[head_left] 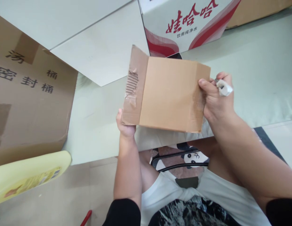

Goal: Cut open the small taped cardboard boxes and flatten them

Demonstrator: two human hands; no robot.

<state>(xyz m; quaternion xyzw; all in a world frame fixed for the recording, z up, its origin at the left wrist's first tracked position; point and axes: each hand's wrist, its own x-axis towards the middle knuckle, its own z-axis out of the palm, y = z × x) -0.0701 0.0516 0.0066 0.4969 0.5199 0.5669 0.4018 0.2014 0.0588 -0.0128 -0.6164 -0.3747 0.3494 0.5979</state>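
Note:
A small brown cardboard box is held up in front of me, tilted, its left flap folded outward. Torn tape and bared corrugation mark that flap. My left hand grips the box from below at the lower left corner, most of its fingers hidden behind the cardboard. On the right side, my right hand pinches the edge with the thumb in front. Tucked among its fingers is a small white object, perhaps rolled; I cannot make out its kind.
Behind stands a white and red carton beside a large white box. A big brown carton is at left, above a yellow plastic item. All border the pale green covered surface. A panda-patterned item lies below, between my legs.

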